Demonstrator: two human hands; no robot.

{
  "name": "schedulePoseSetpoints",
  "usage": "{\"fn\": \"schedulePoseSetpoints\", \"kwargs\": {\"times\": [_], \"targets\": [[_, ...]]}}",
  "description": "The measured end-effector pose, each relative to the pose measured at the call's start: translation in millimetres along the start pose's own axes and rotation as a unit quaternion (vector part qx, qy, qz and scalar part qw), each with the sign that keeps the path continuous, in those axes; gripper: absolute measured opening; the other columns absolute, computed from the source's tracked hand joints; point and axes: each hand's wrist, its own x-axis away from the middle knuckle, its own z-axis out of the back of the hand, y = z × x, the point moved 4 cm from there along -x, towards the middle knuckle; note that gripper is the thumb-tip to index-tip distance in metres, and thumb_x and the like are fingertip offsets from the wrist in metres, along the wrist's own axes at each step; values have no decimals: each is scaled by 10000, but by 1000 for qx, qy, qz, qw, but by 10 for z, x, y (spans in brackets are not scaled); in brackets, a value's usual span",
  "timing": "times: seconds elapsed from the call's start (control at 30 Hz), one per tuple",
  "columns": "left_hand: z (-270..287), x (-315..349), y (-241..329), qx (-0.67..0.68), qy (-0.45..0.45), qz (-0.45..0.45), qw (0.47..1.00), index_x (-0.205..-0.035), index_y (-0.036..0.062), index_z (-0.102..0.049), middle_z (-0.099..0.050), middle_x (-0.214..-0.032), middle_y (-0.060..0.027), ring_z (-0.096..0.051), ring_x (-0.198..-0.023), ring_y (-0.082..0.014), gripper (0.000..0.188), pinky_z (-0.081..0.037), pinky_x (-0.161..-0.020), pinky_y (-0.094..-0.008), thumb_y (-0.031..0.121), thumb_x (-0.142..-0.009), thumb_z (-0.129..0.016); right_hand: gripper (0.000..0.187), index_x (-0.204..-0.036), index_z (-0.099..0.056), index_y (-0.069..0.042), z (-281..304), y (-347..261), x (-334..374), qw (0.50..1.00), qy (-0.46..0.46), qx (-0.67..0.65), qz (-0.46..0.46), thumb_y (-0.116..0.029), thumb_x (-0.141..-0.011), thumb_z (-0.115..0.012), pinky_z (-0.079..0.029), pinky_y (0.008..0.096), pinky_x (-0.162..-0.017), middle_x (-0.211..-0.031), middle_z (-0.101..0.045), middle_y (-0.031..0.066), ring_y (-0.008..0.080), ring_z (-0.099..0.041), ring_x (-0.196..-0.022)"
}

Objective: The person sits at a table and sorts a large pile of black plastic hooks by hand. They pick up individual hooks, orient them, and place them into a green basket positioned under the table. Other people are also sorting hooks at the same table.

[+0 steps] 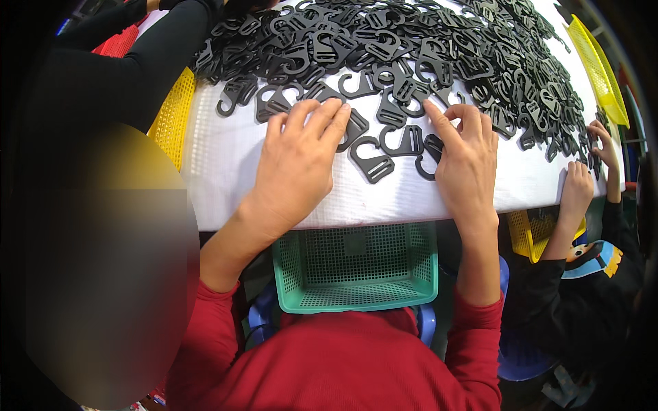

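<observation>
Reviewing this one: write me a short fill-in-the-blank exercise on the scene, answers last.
1. The left hand and right hand are among ____ hooks.
2. The basket between the forearms is ____.
3. The person's sleeves are ____.
4. The table's cover is ____.

Missing words: black; green; red; white.

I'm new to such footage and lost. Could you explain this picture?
There is no machine here: these are a person's bare left hand and right hand. The single picture comes from a fisheye camera on their head, looking down, so straight edges bend. On the white-covered table lies a heap of black slotted hooks. Both hands touch or nearly touch hooks along its near edge; whether any is gripped, I cannot tell. Below the table edge is a green perforated basket.
</observation>
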Motion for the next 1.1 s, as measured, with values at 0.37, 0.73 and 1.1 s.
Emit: {"fn": "schedulePoseSetpoints", "kwargs": {"times": [0.37,0.73,1.1], "targets": [[46,298,-104,100,120,103,982,-1162,11,-646,-627,-1190,-112,-572,-1102,-298,481,-433,-926,-392,-102,-707,-539,534,-1162,-675,-120,66,-258,127,995,20,-84,-43,102,-698,-533,-399,392,-866,-1158,-566,81,291,-509,-1076],[11,371,-238,177,205,176,947,-1163,-29,-635,-666,-1028,-179,-616,-968,-332,481,-479,-879,-412,-124,-718,-479,392,-905,-738,-91,22,-359,62,977,-15,-214,-7,122,-642,-541,-438,355,-790,-968,-599,67,261,-540,-887],[354,21,234,167,106,-8,980,-1207,-37,-598,-578,-1182,-262,-479,-1175,-419,570,-369,-1017,-465,283,-735,-583,401,-1012,-721,-81,15,-337,81,979,68,-189,-15,83,-673,-586,-461,349,-738,-940,-595,71,242,-540,-814]]}}
